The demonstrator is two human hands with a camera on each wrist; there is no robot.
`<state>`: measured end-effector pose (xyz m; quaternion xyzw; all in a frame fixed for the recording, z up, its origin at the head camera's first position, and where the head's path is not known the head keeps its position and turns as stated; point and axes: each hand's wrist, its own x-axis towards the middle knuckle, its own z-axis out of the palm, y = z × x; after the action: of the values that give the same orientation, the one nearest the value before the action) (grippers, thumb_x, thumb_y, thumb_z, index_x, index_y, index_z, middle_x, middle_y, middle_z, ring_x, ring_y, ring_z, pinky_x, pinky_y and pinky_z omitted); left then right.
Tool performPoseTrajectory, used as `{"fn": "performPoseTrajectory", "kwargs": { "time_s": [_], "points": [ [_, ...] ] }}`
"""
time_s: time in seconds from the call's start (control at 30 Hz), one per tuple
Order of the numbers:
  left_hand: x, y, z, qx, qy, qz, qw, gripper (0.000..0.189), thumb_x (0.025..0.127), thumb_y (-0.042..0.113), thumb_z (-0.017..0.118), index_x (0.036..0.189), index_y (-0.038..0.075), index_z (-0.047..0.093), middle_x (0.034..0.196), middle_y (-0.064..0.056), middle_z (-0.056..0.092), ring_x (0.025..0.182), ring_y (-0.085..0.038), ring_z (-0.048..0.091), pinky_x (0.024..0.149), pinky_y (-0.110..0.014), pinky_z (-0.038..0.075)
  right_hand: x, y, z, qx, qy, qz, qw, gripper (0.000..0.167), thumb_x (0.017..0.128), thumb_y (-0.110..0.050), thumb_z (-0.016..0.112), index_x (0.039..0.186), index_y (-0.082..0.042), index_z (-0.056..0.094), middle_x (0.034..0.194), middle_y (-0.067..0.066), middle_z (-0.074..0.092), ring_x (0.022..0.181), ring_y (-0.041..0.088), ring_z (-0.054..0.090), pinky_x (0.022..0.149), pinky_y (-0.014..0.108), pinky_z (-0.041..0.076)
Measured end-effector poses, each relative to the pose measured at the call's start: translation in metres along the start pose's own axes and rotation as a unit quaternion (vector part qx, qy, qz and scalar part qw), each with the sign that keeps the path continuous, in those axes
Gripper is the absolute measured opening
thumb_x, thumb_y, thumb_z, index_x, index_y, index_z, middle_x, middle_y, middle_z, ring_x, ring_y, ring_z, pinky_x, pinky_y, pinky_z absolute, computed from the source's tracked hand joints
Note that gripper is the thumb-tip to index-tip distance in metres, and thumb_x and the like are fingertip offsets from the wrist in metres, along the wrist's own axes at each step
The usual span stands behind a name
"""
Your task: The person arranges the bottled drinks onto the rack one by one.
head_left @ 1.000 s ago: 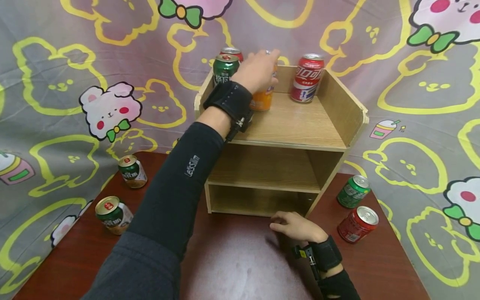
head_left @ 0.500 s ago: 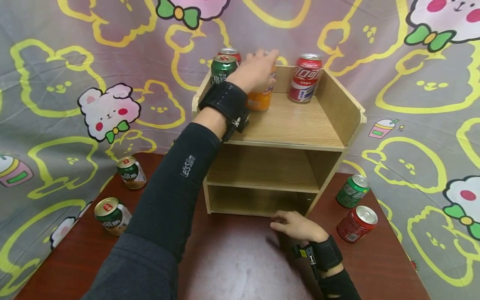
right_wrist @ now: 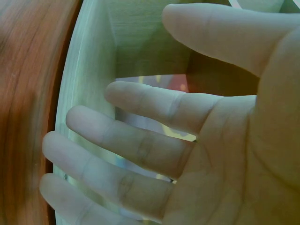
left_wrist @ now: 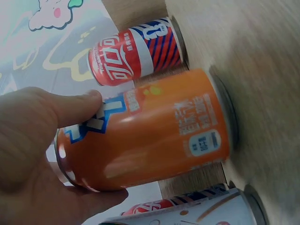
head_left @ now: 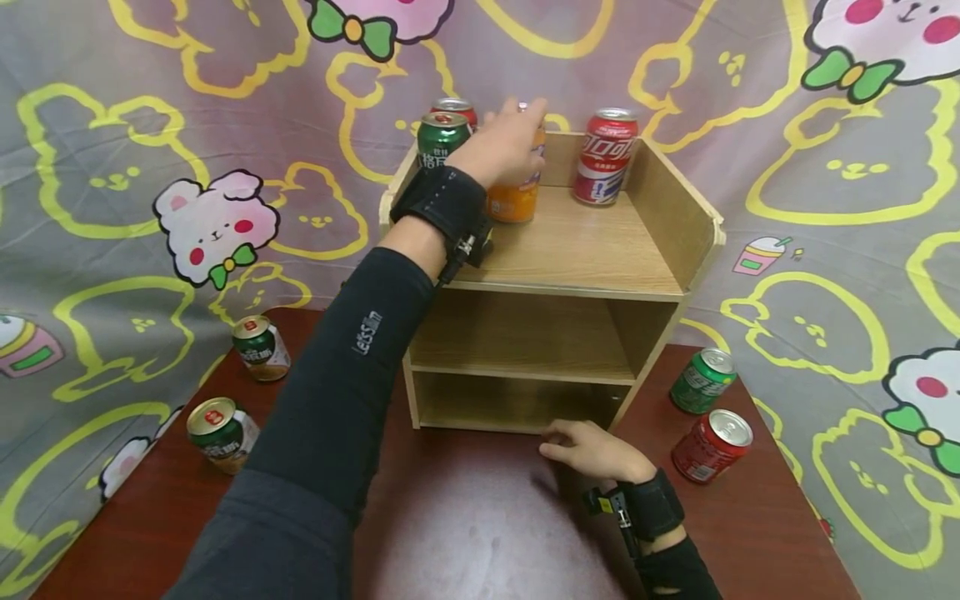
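My left hand (head_left: 504, 150) grips an orange soda can (left_wrist: 150, 131) near its top, thumb on one side and fingers on the other. The can stands upright on the top board of a wooden shelf (head_left: 585, 258), its base right at the wood. To its right on that board is a red cola can (head_left: 606, 157); to its left are a green can (head_left: 441, 137) and, behind that, another red can (head_left: 456, 107), partly hidden. Low in front of the shelf, my right hand (head_left: 596, 450) rests with relaxed fingers, holding nothing; the right wrist view shows its palm (right_wrist: 215, 164) beside the shelf's edge.
Two green-and-white cans, one farther back (head_left: 261, 348) and one nearer (head_left: 222, 435), stand on the table's left side. On the right are a green can (head_left: 702, 381) and a red can (head_left: 712, 446). A patterned cloth (head_left: 825, 267) hangs behind the brown table (head_left: 480, 517).
The head view has shifted slightly, moving the whole scene a little left. My left hand keeps its grip on the orange can, which stays in place, and the right hand stays put.
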<state>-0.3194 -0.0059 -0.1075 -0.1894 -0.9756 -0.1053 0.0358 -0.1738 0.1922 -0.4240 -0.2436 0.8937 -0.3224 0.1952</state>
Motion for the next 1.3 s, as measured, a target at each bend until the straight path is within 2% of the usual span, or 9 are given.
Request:
{"fn": "performPoseTrajectory", "kwargs": {
  "time_s": [0.4, 0.7, 0.9, 1.1, 1.3],
  "points": [
    [0.0026, -0.0077, 0.0001, -0.019, -0.001, 0.025, 0.9995, 0.051, 0.096, 0.029, 0.05, 0.141, 0.018, 0.027, 0.144, -0.009, 0.03, 0.13, -0.026, 0.032, 0.102, -0.038, 0.036, 0.0031, 0.0043, 0.0022, 0.016, -0.004, 0.006, 0.9998, 0.043, 0.096, -0.035, 0.055, 0.122, -0.001, 0.058, 0.109, 0.007, 0.063, 0.099, 0.022, 0.061, 0.08, 0.04, 0.05],
    [-0.0013, -0.0058, -0.0025, 0.014, 0.016, 0.013, 0.9997, 0.051, 0.095, 0.033, 0.054, 0.141, 0.021, 0.035, 0.141, -0.004, 0.04, 0.13, -0.022, 0.033, 0.1, -0.037, 0.039, 0.0045, 0.0054, 0.002, 0.018, -0.007, 0.008, 0.9998, 0.045, 0.096, -0.037, 0.054, 0.123, -0.001, 0.057, 0.108, 0.006, 0.063, 0.097, 0.019, 0.061, 0.079, 0.04, 0.051],
    [-0.0027, -0.0057, -0.0022, 0.011, 0.027, 0.03, 0.9991, 0.048, 0.095, 0.029, 0.057, 0.138, 0.016, 0.04, 0.138, -0.006, 0.045, 0.127, -0.02, 0.041, 0.099, -0.034, 0.041, 0.0042, 0.0037, 0.0026, 0.017, -0.005, 0.01, 0.9998, 0.04, 0.096, -0.031, 0.055, 0.123, -0.001, 0.058, 0.109, 0.007, 0.064, 0.099, 0.022, 0.061, 0.079, 0.04, 0.051],
    [-0.0021, -0.0065, -0.0037, -0.007, 0.01, 0.05, 0.9987, 0.046, 0.096, 0.023, 0.054, 0.137, 0.013, 0.037, 0.137, -0.007, 0.045, 0.126, -0.019, 0.043, 0.1, -0.033, 0.04, 0.0035, 0.004, 0.0019, 0.006, 0.005, 0.002, 1.0, 0.045, 0.096, -0.037, 0.054, 0.121, -0.001, 0.059, 0.108, 0.006, 0.064, 0.098, 0.023, 0.061, 0.079, 0.039, 0.051],
    [-0.0024, -0.0072, -0.0047, -0.017, -0.005, 0.051, 0.9985, 0.047, 0.097, 0.021, 0.053, 0.139, 0.014, 0.033, 0.139, -0.007, 0.043, 0.128, -0.019, 0.041, 0.101, -0.034, 0.039, 0.0038, 0.0035, 0.0017, 0.003, 0.004, 0.0, 1.0, 0.046, 0.096, -0.038, 0.054, 0.121, -0.001, 0.059, 0.109, 0.006, 0.064, 0.099, 0.022, 0.061, 0.079, 0.038, 0.051]
  ]
}}
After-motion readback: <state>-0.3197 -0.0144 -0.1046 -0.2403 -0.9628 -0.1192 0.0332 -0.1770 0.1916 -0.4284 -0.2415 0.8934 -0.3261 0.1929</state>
